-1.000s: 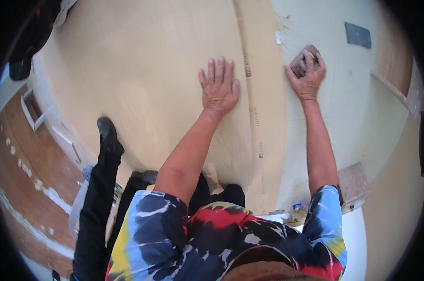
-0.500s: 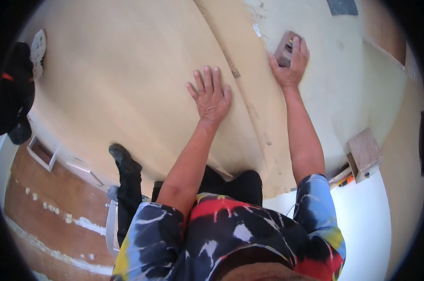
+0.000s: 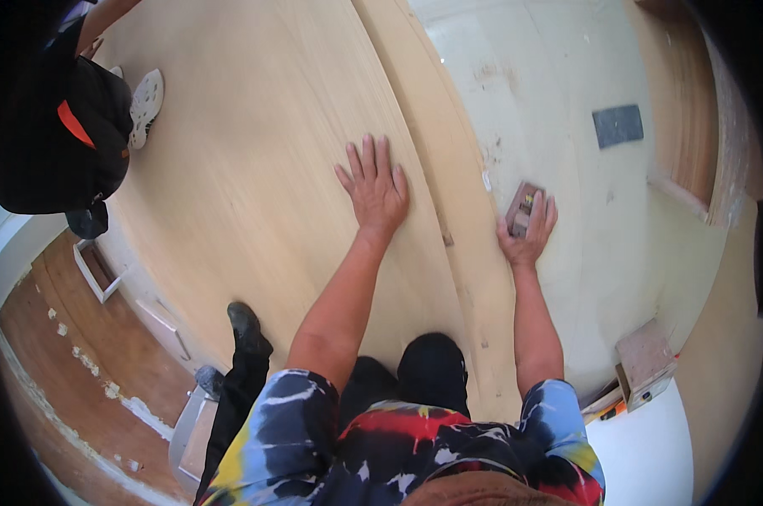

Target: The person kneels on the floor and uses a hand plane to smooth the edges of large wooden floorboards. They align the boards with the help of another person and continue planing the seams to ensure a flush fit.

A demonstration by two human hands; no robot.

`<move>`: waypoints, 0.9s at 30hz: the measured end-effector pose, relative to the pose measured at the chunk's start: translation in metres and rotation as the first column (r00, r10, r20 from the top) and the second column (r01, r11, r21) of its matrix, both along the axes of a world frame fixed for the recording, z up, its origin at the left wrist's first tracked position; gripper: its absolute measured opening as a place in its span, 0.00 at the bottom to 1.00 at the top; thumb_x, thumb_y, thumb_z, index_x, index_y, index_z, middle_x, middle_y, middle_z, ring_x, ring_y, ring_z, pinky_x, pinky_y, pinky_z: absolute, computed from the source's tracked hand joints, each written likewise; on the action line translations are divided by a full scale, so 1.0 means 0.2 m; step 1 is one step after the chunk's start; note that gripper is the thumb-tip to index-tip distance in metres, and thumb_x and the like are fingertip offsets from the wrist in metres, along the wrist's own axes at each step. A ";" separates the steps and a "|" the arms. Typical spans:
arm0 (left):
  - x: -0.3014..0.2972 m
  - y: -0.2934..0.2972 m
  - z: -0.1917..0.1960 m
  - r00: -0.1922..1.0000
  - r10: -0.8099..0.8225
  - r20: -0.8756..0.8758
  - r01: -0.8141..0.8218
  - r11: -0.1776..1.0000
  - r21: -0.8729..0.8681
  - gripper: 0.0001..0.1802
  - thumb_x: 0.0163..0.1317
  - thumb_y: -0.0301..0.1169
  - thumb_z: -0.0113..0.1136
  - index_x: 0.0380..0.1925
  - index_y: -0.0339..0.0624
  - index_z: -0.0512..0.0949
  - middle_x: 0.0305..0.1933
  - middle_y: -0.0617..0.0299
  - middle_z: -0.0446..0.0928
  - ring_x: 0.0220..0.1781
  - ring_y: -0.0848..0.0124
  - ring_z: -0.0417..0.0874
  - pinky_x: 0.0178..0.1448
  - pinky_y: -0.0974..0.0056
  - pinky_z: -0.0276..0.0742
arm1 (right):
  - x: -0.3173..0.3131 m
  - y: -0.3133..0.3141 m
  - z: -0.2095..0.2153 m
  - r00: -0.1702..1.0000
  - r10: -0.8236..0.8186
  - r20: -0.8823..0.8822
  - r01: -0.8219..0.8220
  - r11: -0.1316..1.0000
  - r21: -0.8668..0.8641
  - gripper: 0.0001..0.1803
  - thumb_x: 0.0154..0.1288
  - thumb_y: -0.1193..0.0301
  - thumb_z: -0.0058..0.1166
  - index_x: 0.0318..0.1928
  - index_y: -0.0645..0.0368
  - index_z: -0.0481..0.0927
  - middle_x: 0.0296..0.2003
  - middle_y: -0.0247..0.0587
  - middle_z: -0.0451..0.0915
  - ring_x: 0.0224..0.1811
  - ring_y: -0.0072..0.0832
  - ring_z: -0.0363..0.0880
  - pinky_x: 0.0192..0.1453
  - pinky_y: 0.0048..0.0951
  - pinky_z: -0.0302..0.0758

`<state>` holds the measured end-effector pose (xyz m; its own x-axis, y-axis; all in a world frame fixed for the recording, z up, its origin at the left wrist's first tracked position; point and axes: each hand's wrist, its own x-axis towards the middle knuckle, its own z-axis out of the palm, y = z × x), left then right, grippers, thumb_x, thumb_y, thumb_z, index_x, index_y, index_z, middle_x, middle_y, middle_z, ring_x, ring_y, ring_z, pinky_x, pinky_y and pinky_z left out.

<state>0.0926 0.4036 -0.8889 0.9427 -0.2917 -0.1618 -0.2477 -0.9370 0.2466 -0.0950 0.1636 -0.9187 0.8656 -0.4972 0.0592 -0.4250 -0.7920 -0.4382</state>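
Two bare hands on the work: left hand (image 3: 375,187) flat on the large pale plywood sheet (image 3: 247,185), palm down, fingers spread apart and holding nothing; right hand (image 3: 526,234) pressed on one small brown sanding block (image 3: 521,208), fingers stretched over its near end and folded around it, block lying on the whitish painted panel (image 3: 567,126) just right of the plywood's edge. One long narrow wooden strip (image 3: 449,194) between the two hands, running along the edge of the sheet. One dark grey rectangular sheet of abrasive paper (image 3: 617,126) farther up the whitish panel, well apart from the block. One small wooden box-like block (image 3: 645,363) at lower right, near the right elbow. Two legs in black trousers below, with one black shoe (image 3: 247,327) at the plywood's lower edge and one knee (image 3: 432,367) on the sheet near the strip. One other person (image 3: 57,135) in dark clothing at upper left, with one pale perforated shoe (image 3: 145,95) resting on the plywood. One stretch of brown wooden floor (image 3: 53,354) at lower left, speckled with white patches.
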 end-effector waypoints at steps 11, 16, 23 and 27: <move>-0.03 0.02 -0.02 1.000 -0.005 -0.030 0.006 1.000 0.017 0.36 0.71 0.42 0.47 0.78 0.50 0.57 0.84 0.58 0.48 0.85 0.49 0.41 0.80 0.30 0.30 | 0.04 -0.01 0.09 0.991 -0.121 0.056 0.107 0.974 0.202 0.39 0.54 0.64 0.68 0.66 0.64 0.71 0.60 0.55 0.73 0.64 0.56 0.69 0.69 0.53 0.67; -0.03 0.02 -0.03 1.000 -0.015 -0.005 0.015 0.999 0.044 0.38 0.71 0.44 0.47 0.79 0.53 0.54 0.85 0.61 0.44 0.86 0.51 0.39 0.81 0.29 0.32 | 0.18 0.05 0.15 0.971 -0.240 0.016 0.221 0.914 0.339 0.35 0.56 0.69 0.70 0.63 0.65 0.74 0.55 0.53 0.75 0.57 0.49 0.75 0.62 0.46 0.73; -0.01 -0.05 -0.04 1.000 -0.017 -0.001 0.017 0.998 -0.066 0.36 0.72 0.43 0.47 0.78 0.50 0.56 0.84 0.58 0.46 0.86 0.50 0.39 0.81 0.31 0.29 | 0.13 0.04 0.24 0.929 -0.368 -0.032 0.276 0.635 0.722 0.29 0.67 0.70 0.60 0.66 0.69 0.71 0.52 0.45 0.78 0.47 0.33 0.83 0.47 0.36 0.82; -0.02 -0.02 -0.04 0.999 0.044 -0.028 -0.048 0.986 -0.162 0.35 0.73 0.44 0.45 0.79 0.52 0.55 0.84 0.61 0.46 0.86 0.53 0.40 0.82 0.31 0.29 | 0.13 0.43 0.50 0.920 -0.388 -0.050 0.142 0.212 0.967 0.30 0.71 0.69 0.54 0.69 0.71 0.67 0.52 0.49 0.79 0.41 0.32 0.85 0.40 0.34 0.86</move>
<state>0.0876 0.4002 -0.8977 0.9522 -0.2724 -0.1383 -0.1975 -0.8942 0.4017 -0.0686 0.2503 -0.8187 0.7044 -0.4944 -0.5093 -0.3438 0.3900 -0.8542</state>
